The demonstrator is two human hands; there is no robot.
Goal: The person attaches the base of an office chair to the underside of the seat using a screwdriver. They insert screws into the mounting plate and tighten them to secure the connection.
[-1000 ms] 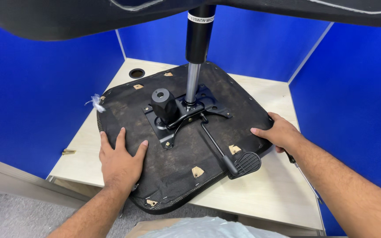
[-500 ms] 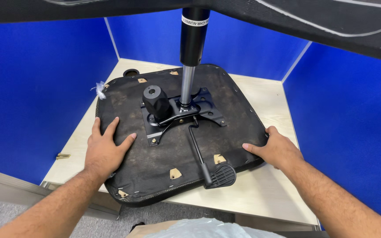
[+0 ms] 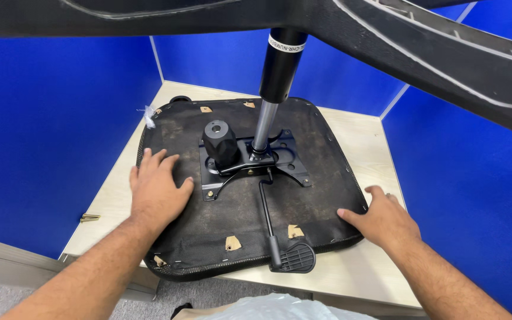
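An upside-down black chair seat (image 3: 303,207) lies on a light wooden corner desk (image 3: 362,142). A black metal mechanism plate (image 3: 250,163) is bolted to its middle, with a round black knob (image 3: 219,142) and a gas cylinder (image 3: 274,95) rising from it. A lever with a paddle handle (image 3: 291,258) reaches toward me. My left hand (image 3: 158,189) lies flat, fingers spread, on the seat's left part. My right hand (image 3: 380,219) rests on the seat's right front edge. Neither hand grips anything.
Black chair base legs (image 3: 422,53) spread overhead across the top of the view. Blue partition walls (image 3: 48,130) enclose the desk on the left, back and right. A small brass-coloured part (image 3: 89,218) sits at the desk's left edge. A white plastic bag (image 3: 268,308) lies below.
The seat has turned on the desk, its lever handle swinging from front right toward front centre. My left hand has shifted with it; my right hand stays at the right edge.
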